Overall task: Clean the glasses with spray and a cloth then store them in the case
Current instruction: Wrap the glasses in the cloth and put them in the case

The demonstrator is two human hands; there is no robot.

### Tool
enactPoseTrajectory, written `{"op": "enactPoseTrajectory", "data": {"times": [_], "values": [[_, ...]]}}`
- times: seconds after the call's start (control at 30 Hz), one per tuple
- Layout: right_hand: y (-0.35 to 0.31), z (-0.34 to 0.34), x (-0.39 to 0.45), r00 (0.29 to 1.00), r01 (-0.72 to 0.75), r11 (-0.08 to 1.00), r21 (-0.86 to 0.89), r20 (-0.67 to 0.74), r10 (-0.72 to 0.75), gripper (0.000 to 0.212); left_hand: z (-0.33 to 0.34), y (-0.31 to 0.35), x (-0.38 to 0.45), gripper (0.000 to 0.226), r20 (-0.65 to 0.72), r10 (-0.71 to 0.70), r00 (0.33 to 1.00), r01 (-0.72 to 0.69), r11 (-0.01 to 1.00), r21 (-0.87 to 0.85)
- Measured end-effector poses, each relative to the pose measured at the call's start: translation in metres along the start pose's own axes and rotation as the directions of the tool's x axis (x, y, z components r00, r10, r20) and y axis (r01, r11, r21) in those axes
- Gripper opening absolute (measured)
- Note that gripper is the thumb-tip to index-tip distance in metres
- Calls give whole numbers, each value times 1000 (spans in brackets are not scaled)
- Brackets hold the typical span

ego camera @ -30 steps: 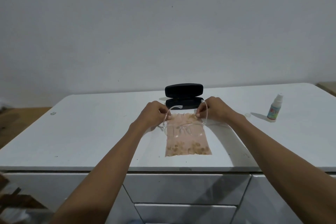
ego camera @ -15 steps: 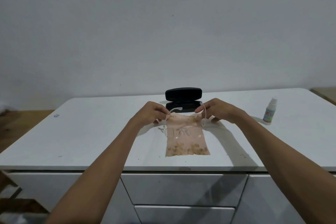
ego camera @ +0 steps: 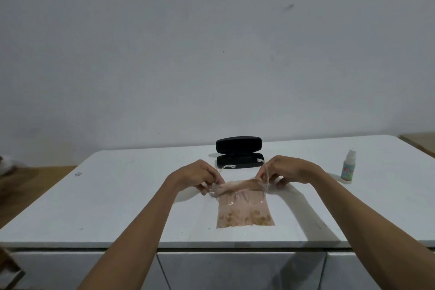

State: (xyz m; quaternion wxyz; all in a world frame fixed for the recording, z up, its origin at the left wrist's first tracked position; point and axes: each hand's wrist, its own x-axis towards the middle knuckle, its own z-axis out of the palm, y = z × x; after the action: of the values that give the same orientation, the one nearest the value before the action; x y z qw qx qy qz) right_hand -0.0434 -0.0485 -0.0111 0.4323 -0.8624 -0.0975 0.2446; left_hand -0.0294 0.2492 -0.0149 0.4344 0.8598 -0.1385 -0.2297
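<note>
Clear-framed glasses (ego camera: 244,196) hover just over a pink patterned cloth (ego camera: 244,213) lying on the white table top (ego camera: 131,200). My left hand (ego camera: 195,178) pinches the left temple and my right hand (ego camera: 290,169) pinches the right temple, both temples spread and pointing away from me. The far edge of the cloth is lifted and bunched between my hands. A black glasses case (ego camera: 239,152) stands open just behind my hands. A small white spray bottle (ego camera: 348,167) stands upright to the right of my right hand.
The table ends at a white wall behind the case. White drawer fronts (ego camera: 240,271) run below the near edge. A small grey scrap (ego camera: 78,174) lies at the far left of the table. Wooden floor shows at the left.
The view has tilted upward, so the table sits lower in the frame. My hands have lifted the glasses slightly, and the cloth's far edge now rises with them.
</note>
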Motion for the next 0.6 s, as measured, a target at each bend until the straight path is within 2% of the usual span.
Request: {"op": "enactPoseTrajectory", "data": {"times": [0.17, 0.3, 0.43, 0.6], "values": [[-3, 0, 2, 999, -39, 997, -66, 13, 40, 40, 3, -1, 4, 45, -17, 10, 1000, -9, 998, 58], [-2, 0, 2, 999, -49, 997, -61, 10, 50, 41, 6, -6, 5, 44, -80, 20, 997, -19, 1000, 13], [7, 0, 2, 994, -45, 998, 34, -99, 49, 40, 6, -13, 3, 38, -196, 12, 980, -23, 998, -55], [14, 8, -6, 969, -53, 998, 24, -241, 58, 19, 6, -19, -17, 21, -261, 19, 965, -10, 999, 36]]}}
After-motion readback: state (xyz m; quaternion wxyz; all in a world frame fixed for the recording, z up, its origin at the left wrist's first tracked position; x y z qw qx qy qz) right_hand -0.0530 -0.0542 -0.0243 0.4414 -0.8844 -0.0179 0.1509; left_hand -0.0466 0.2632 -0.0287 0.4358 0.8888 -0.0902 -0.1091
